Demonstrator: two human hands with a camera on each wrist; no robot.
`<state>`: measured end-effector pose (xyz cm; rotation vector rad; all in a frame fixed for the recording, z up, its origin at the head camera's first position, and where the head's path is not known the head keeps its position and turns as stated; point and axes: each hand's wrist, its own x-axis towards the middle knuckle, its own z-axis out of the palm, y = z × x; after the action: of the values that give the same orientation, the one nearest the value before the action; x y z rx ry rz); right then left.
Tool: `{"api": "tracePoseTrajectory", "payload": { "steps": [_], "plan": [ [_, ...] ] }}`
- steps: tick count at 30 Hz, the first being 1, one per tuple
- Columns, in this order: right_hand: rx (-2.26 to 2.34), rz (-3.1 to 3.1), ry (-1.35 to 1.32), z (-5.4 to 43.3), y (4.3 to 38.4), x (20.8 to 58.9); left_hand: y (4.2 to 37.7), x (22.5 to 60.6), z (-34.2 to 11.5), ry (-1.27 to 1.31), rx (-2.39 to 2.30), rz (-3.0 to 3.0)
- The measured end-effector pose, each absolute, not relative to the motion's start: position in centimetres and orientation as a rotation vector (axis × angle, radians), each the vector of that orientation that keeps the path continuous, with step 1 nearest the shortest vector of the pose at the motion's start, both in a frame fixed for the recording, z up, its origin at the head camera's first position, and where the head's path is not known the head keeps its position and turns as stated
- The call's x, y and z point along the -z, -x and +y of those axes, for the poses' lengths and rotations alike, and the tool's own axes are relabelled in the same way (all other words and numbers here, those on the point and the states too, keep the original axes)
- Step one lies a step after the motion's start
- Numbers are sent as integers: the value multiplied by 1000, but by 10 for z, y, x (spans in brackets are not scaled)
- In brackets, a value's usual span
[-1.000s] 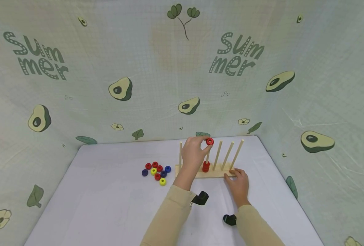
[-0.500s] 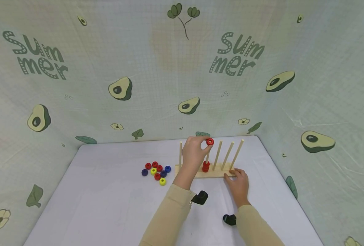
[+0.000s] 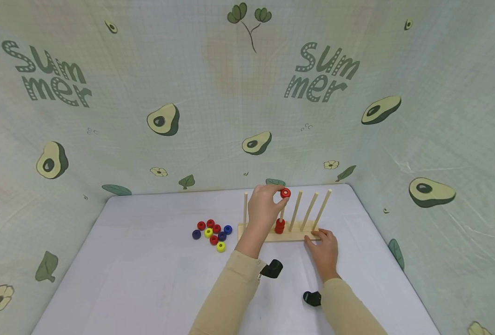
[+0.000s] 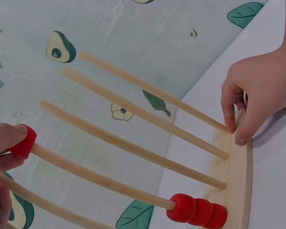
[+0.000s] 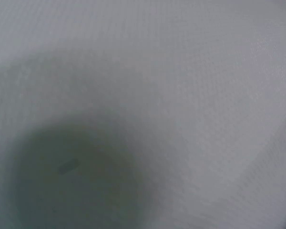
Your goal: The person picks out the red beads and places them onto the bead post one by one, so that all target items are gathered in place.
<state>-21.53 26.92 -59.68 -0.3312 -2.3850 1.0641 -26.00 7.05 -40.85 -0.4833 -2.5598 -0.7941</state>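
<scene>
My left hand (image 3: 262, 207) pinches a red bead (image 3: 285, 192) between thumb and fingers, at the top end of a wooden peg. In the left wrist view this bead (image 4: 27, 142) sits right at the tip of the peg (image 4: 97, 177). Several red beads (image 4: 185, 208) are stacked at the foot of the same peg. The pegs stand in a row on a flat wooden base (image 3: 289, 237). At the base's right end, my right hand (image 3: 325, 253) grips it by thumb and fingers, beside the last peg (image 3: 323, 209). My left hand hides part of the rack.
Left of the rack, loose beads lie in a cluster on the white tabletop (image 3: 147, 279), among them a red bead (image 3: 201, 225), a yellow bead (image 3: 221, 247) and a blue bead (image 3: 228, 230). A patterned cloth (image 3: 205, 139) rises behind. The right wrist view holds only blurred white surface.
</scene>
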Motion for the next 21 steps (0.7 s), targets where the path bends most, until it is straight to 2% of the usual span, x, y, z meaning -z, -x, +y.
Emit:
{"api": "tracePoseTrajectory", "payload": {
  "steps": [21],
  "plan": [
    [-1087, -2395, 337, 269, 215, 596, 261, 409, 70, 494, 737, -2559]
  ]
}}
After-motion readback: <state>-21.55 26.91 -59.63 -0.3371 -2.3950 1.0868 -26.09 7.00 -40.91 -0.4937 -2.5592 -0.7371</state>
